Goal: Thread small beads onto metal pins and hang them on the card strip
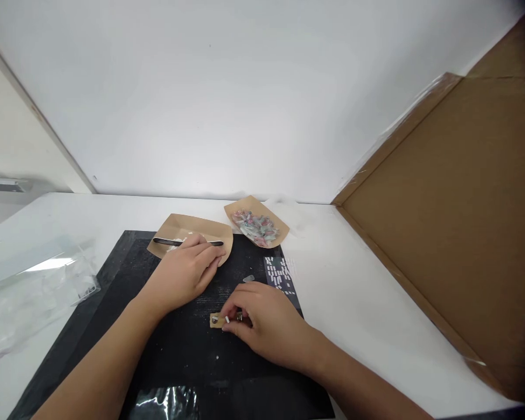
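Observation:
My right hand (266,324) is closed low over the black mat, thumb and forefinger at the edges of a small brown card strip (217,321). A shiny round bit sits on the strip's left end, and a tiny white piece (227,319) shows by the fingertips. My left hand (192,265) reaches over a brown paper tray (186,223), its fingers close together and bent down. A thin black strip-like thing (166,241) lies across this tray, partly behind the fingers. Whatever these fingertips hold, if anything, is hidden.
A second paper tray (247,204) holds small colourful wrapped pieces. A sheet of white labels (280,274) lies at the right edge of the black mat (179,350). Clear plastic bags (39,297) cover the left side. A cardboard panel (455,204) stands right.

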### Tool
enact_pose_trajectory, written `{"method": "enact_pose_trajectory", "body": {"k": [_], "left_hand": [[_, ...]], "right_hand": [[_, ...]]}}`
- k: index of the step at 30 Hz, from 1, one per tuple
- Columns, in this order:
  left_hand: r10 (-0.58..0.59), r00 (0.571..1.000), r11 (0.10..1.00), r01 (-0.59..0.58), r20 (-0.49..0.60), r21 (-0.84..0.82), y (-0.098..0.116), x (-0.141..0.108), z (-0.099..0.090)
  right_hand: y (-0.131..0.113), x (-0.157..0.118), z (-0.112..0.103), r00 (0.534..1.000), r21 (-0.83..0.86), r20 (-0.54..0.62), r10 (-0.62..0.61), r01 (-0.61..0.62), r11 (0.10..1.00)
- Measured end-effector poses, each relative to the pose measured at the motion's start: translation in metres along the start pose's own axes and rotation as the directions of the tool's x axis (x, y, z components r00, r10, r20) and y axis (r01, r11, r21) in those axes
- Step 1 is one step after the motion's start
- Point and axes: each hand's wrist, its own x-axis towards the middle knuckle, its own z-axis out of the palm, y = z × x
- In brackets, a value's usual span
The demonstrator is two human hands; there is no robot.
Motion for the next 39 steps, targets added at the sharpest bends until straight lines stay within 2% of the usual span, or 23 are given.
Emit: {"method": "enact_pose_trajectory", "body": {"k": [5, 12, 17, 20, 23, 25, 28, 32, 35, 39], "left_hand": [[0.024, 1.000, 1.000, -0.024, -0.014, 0.006, 0.003, 0.001, -0.002], [0.042, 0.999, 0.999, -0.042, -0.003, 0.010, 0.003, -0.001, -0.001], [0.050, 0.999, 0.999, -0.050, 0.020, -0.012, 0.003, 0.000, -0.003], [0.059, 0.996, 0.996, -0.055, 0.060, -0.066, 0.005, 0.001, -0.008], [0.049, 0.987, 0.982, -0.019, 0.154, -0.190, 0.008, 0.000, -0.014], [0.038, 0.967, 0.957, 0.037, 0.252, -0.287, 0.011, -0.001, -0.019], [0.019, 0.908, 0.904, 0.164, 0.418, -0.396, 0.015, -0.004, -0.029], [-0.044, 0.817, 0.851, 0.332, 0.575, -0.407, 0.015, -0.008, -0.037], [-0.043, 0.766, 0.863, 0.352, 0.642, -0.362, 0.013, -0.009, -0.034], [0.031, 0.757, 0.858, 0.314, 0.653, -0.406, 0.013, -0.009, -0.023]], "right_hand": [[0.000, 0.000, 0.004, 1.000, -0.083, -0.005, -0.013, 0.013, 0.996], [0.002, 0.002, 0.003, 0.999, -0.086, 0.001, 0.050, -0.050, 0.995], [0.005, 0.001, -0.001, 0.999, -0.061, 0.037, 0.027, -0.025, 0.998], [0.004, 0.000, -0.003, 0.999, -0.068, 0.037, 0.005, -0.002, 0.998], [0.004, 0.000, -0.002, 1.000, -0.085, 0.021, -0.007, 0.009, 0.996], [0.004, 0.000, 0.000, 1.000, -0.095, 0.012, -0.015, 0.016, 0.995], [0.006, 0.000, 0.002, 1.000, -0.108, 0.005, -0.030, 0.030, 0.994], [0.006, 0.001, 0.002, 1.000, -0.103, 0.009, -0.018, 0.019, 0.994], [0.005, 0.001, 0.001, 1.000, -0.097, 0.015, 0.012, -0.011, 0.995], [0.004, 0.001, -0.001, 1.000, -0.093, 0.020, 0.020, -0.018, 0.996]]}}
